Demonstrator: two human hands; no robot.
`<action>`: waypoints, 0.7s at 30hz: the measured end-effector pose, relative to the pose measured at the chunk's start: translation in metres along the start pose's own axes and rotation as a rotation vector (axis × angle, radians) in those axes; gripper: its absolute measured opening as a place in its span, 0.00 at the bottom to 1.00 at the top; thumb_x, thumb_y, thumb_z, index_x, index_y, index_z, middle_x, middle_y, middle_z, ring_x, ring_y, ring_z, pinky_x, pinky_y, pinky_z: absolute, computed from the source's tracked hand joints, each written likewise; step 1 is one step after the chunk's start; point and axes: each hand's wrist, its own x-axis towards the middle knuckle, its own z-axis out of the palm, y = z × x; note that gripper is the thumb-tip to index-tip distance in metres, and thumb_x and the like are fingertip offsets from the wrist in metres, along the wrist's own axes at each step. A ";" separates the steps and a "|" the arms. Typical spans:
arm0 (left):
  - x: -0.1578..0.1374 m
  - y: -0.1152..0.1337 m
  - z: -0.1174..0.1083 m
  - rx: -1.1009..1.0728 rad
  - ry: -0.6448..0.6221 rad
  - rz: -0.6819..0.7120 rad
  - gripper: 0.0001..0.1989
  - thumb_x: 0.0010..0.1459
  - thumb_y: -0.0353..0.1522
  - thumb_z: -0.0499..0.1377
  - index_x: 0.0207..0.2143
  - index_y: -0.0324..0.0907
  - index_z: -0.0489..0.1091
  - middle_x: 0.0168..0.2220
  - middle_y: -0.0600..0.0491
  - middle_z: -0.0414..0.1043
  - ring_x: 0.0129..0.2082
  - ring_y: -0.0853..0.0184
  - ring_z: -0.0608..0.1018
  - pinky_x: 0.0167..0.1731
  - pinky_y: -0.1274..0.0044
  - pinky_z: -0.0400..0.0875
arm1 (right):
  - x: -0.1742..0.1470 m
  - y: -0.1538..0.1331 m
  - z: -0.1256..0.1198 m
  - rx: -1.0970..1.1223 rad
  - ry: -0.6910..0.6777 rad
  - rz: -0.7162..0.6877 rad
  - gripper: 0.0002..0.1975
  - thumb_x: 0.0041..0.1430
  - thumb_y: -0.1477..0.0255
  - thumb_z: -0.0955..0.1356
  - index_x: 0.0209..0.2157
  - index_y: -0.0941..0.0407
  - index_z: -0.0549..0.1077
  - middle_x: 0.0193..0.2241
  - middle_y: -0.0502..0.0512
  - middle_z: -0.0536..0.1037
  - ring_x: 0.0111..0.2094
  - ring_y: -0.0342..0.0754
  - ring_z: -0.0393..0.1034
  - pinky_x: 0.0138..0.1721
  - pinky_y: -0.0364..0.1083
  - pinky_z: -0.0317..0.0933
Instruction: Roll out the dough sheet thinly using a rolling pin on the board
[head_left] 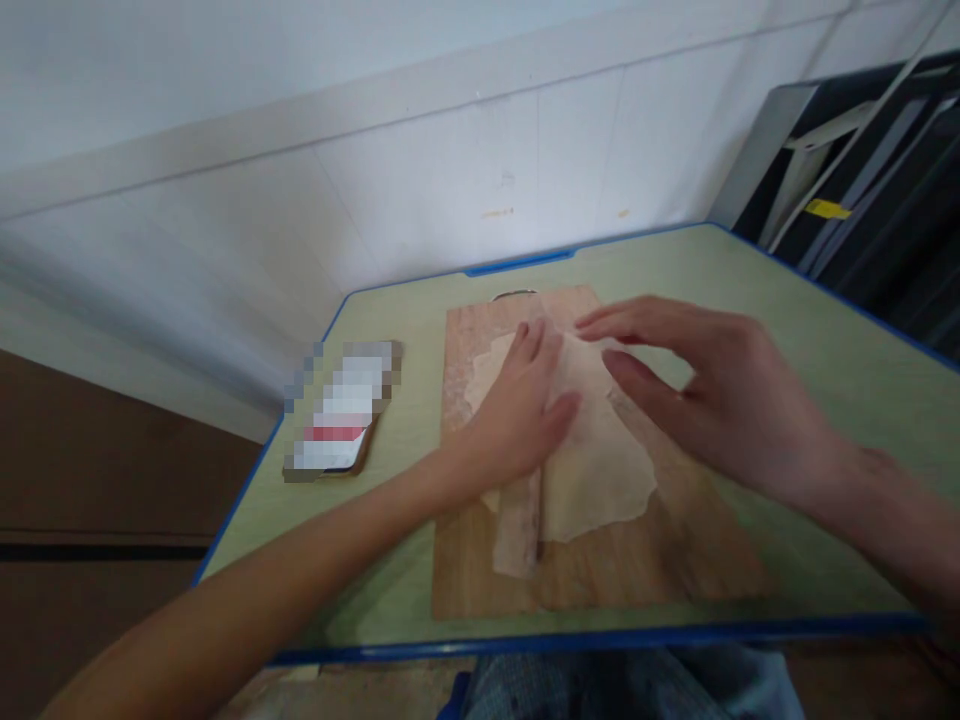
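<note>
While I have the left hand (517, 410) outstretched atop a flat strip (515, 545) over the dough sheet (600, 470) on the wooden board (469, 580), the right hand (724, 390) is at the sheet's far right edge; whether pinching it, I cannot tell.

Likely a home: you're at a small blue-edged table (409, 325) against a pale wall (450, 190), floury board (637, 565) and flat dough (600, 475) before you, phone (345, 400) at your left, your jeans (570, 690) showing below the near edge
</note>
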 end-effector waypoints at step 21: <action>-0.061 0.015 -0.007 -0.311 -0.081 0.462 0.10 0.47 0.25 0.54 0.33 0.39 0.72 0.32 0.52 0.77 0.37 0.67 0.78 0.59 0.69 0.54 | 0.069 0.007 0.095 -0.058 -0.515 -0.163 0.26 0.68 0.69 0.52 0.65 0.59 0.54 0.63 0.57 0.61 0.64 0.54 0.53 0.62 0.60 0.42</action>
